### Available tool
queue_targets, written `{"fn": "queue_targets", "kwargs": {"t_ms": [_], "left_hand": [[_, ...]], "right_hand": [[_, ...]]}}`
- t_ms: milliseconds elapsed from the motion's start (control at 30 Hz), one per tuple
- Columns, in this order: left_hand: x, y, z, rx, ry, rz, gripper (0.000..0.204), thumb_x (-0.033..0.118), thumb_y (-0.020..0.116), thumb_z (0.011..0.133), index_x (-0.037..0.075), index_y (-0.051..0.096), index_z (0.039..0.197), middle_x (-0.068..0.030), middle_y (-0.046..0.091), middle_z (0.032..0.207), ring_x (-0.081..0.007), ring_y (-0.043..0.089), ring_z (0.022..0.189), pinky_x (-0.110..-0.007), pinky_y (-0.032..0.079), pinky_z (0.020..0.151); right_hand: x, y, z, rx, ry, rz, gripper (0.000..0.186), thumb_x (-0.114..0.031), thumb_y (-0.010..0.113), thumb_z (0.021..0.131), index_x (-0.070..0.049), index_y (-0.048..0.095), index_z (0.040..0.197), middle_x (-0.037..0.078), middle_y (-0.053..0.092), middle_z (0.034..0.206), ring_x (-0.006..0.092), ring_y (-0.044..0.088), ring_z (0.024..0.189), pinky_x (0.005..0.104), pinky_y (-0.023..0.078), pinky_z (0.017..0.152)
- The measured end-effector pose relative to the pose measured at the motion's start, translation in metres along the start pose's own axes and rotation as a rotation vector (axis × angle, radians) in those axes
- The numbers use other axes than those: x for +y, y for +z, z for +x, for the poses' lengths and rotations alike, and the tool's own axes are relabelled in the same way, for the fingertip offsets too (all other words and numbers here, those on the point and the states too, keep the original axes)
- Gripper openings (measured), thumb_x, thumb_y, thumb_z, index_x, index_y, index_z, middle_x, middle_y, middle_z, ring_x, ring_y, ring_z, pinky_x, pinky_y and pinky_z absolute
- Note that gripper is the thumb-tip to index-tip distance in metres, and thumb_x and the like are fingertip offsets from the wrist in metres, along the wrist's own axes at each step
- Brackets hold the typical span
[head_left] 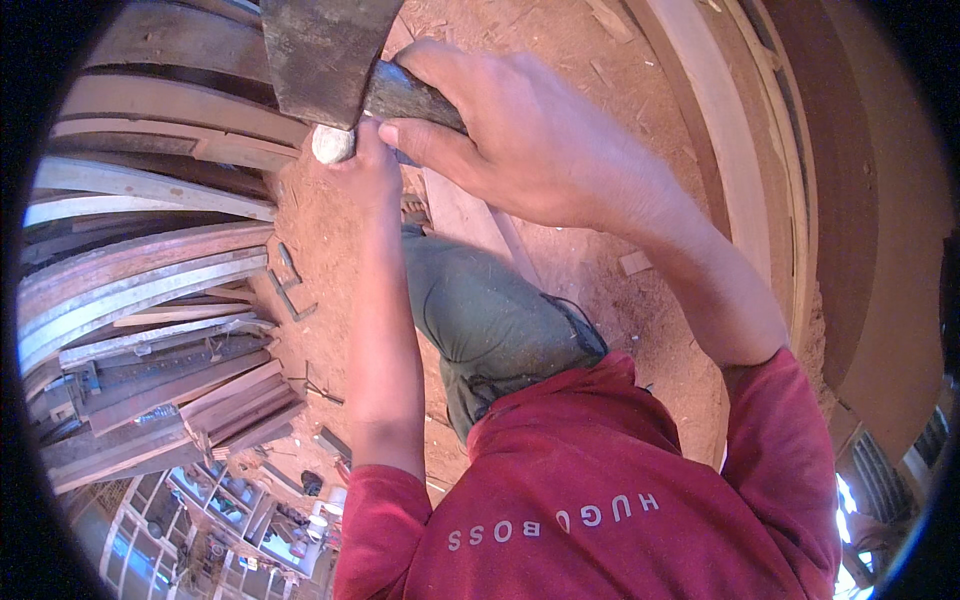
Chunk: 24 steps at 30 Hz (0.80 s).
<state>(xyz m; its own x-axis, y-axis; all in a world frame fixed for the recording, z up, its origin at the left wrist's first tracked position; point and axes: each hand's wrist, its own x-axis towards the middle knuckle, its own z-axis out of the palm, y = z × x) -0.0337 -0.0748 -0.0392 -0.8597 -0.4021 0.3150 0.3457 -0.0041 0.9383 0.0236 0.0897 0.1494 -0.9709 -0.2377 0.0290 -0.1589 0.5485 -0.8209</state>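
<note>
At upper centre, I'm watching the left hand (372,168) gripping a white-ended rod (333,145); the right hand (510,125) is clasping a dark bar (415,97) beside a broad blade (325,60).

L grip (366,170) on white-ended rod (333,145), R grip (520,135) on dk bar (408,96) by blade (325,60)

The head camera looked steeply down over the wearer's red shirt (560,450) to the floor (315,225), its round fisheye edge bending the timber (170,105) at both sides. The left hand (370,165) and right hand (530,130) appeared fairly near the lens, though distortion obscured depth.
</note>
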Motion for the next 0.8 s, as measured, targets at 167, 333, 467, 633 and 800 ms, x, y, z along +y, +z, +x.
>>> {"fn": "queue_targets", "kwargs": {"t_ms": [167,333,467,633,800], "left_hand": [[0.011,0.003,0.001,-0.055,-0.016,-0.014,0.019,0.005,0.065,0.078,-0.004,0.066,0.095,-0.0082,0.070,0.087,-0.0180,0.067,0.078,-0.033,0.052,0.071],[0.009,-0.002,0.002,-0.044,-0.071,0.104,0.023,0.005,0.066,0.077,-0.005,0.066,0.098,-0.0096,0.071,0.095,-0.0190,0.067,0.086,-0.033,0.052,0.076],[0.011,0.004,0.006,-0.013,-0.055,0.102,0.025,0.006,0.067,0.077,-0.006,0.066,0.099,-0.0099,0.071,0.097,-0.0195,0.068,0.088,-0.034,0.053,0.079],[0.016,0.003,0.008,-0.053,-0.019,0.130,0.030,0.004,0.067,0.075,-0.005,0.065,0.104,-0.0107,0.070,0.100,-0.0195,0.067,0.090,-0.034,0.053,0.080],[0.008,0.002,-0.003,0.032,-0.062,-0.053,0.026,0.001,0.065,0.075,-0.005,0.065,0.101,-0.0093,0.070,0.097,-0.0182,0.066,0.089,-0.032,0.052,0.078]], "right_hand": [[0.004,0.004,-0.003,0.003,0.006,-0.023,0.032,-0.026,0.065,0.092,0.001,0.059,0.108,0.026,0.063,0.087,0.0459,0.062,0.084,0.0492,0.048,0.070],[0.002,0.003,0.001,-0.023,0.013,-0.010,0.034,-0.026,0.065,0.092,0.002,0.058,0.110,0.027,0.063,0.089,0.0477,0.061,0.087,0.0510,0.048,0.072],[0.001,0.003,0.003,-0.008,-0.010,-0.010,0.035,-0.027,0.065,0.092,0.002,0.057,0.111,0.027,0.063,0.090,0.0486,0.061,0.089,0.0524,0.048,0.073],[-0.001,0.002,0.003,-0.034,0.030,-0.019,0.036,-0.028,0.065,0.092,0.002,0.058,0.111,0.028,0.063,0.089,0.0487,0.061,0.088,0.0522,0.048,0.073],[0.001,0.005,0.003,-0.020,0.006,-0.021,0.035,-0.028,0.065,0.092,0.002,0.059,0.108,0.028,0.063,0.087,0.0483,0.061,0.087,0.0516,0.048,0.073]]}}
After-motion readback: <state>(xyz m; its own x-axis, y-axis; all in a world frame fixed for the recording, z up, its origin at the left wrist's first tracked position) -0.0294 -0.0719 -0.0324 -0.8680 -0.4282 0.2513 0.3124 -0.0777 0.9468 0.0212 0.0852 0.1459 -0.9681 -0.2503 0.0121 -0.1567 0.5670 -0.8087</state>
